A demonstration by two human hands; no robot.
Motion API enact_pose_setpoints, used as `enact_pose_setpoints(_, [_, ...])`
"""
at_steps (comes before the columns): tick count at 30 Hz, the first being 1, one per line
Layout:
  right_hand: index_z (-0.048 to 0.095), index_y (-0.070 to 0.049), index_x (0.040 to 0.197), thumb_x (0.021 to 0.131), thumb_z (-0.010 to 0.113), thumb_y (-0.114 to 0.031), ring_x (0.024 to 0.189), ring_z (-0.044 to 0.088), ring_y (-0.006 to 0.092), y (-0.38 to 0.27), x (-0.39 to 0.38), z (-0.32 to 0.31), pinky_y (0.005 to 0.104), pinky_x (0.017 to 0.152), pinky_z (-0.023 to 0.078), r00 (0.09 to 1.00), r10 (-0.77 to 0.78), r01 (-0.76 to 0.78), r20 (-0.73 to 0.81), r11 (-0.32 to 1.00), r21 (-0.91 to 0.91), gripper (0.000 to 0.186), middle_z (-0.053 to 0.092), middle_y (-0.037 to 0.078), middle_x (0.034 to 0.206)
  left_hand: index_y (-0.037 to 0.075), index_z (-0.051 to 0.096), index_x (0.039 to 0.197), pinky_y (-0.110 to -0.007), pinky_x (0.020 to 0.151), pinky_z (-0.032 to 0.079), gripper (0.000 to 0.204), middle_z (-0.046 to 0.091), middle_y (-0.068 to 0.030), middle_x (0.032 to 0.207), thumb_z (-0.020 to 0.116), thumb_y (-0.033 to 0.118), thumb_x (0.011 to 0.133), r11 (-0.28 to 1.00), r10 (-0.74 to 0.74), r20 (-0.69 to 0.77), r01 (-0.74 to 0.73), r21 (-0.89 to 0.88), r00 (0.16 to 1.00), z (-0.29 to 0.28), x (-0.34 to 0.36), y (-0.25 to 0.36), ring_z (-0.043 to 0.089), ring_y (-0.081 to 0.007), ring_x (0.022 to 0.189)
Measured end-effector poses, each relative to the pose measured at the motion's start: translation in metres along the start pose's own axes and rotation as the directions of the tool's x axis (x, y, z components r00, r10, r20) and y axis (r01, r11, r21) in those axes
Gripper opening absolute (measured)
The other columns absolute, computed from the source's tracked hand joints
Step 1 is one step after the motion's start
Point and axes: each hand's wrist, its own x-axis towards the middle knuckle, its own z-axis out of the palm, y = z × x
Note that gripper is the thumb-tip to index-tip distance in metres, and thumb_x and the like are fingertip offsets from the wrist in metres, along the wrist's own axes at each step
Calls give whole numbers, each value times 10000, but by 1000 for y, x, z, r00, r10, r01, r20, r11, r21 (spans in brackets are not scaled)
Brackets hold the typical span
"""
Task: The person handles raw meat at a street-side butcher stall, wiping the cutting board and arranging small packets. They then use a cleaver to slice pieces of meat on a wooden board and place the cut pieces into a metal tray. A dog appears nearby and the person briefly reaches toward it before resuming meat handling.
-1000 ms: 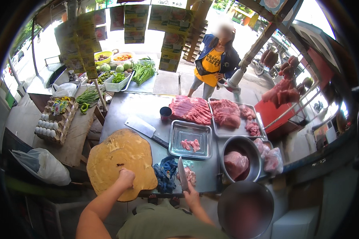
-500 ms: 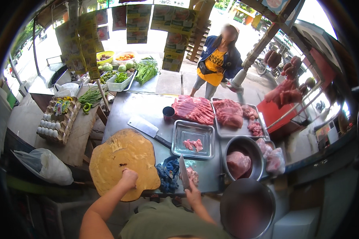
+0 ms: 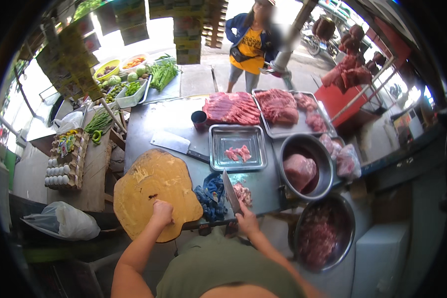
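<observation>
My left hand (image 3: pixel 162 212) rests as a closed fist on the round wooden chopping block (image 3: pixel 139 174), beside a small dark mark in the wood; no object shows in it. My right hand (image 3: pixel 247 220) grips a knife (image 3: pixel 230 191), its blade pointing away from me over the metal table. Right beside the blade lies a small pile of chopped meat (image 3: pixel 242 194). A crumpled blue cloth (image 3: pixel 212 196) sits between block and knife. Beyond these are a cleaver (image 3: pixel 176 145) lying flat and a steel tray (image 3: pixel 238 165) holding a few pieces of meat.
Slabs of meat (image 3: pixel 232 108) and a loaded tray (image 3: pixel 283 131) line the far side. Two metal basins (image 3: pixel 328 186) (image 3: pixel 350 236) with meat stand at right. Egg trays (image 3: pixel 82 166) and vegetables (image 3: pixel 161 74) are left. A person (image 3: pixel 248 44) stands across the table.
The view has shifted, and the table sits higher in it. My left fist stays on the block and my right hand keeps the knife. The person across the table appears farther up and left.
</observation>
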Motion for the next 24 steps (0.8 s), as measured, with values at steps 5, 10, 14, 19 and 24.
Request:
enact_pose_setpoints(5, [439,-111,1443,840,609,-130,1118,570,441,17,-9,-5,442,925,480,979,195,-200,51,971,129,627,593,267,1232,-69,678,966,-339,877,504,701,650,-207,1035,874,472,566,987,-151,-15,150,-60,988,4,-9,8,572,-313,1035])
enact_pose_setpoints(10, [448,-90,1434,836,616,-123,1052,600,450,45,-22,-9,461,893,489,984,148,-142,-96,987,71,622,617,279,1176,-142,547,1170,-351,979,470,917,570,-253,1223,902,433,550,962,-244,-7,241,-127,970,1,-13,12,516,-336,1182])
enact_pose_setpoints(14, [427,-84,1449,832,622,-97,994,617,445,68,-17,-15,472,856,497,966,162,-151,-202,986,68,647,636,287,1103,-137,556,1158,-367,1007,455,866,565,-269,1247,905,396,571,963,-267,-11,266,-40,964,1,-12,17,515,-363,1207])
enact_pose_setpoints(19, [340,-163,1513,843,588,-17,956,587,413,99,7,-37,477,837,493,936,292,-299,-196,954,-8,729,546,224,1062,-62,645,1045,-390,963,478,524,613,-224,1203,845,277,699,896,-367,161,395,-203,916,-30,7,42,577,-353,1124])
enact_pose_setpoints(24, [355,-220,1513,840,559,14,993,542,433,135,50,-51,473,871,474,932,318,-334,-171,940,-68,741,461,237,1092,-7,649,806,-409,883,492,215,676,-160,1047,740,188,794,880,-126,-193,20,-474,973,-98,45,119,616,-339,1024])
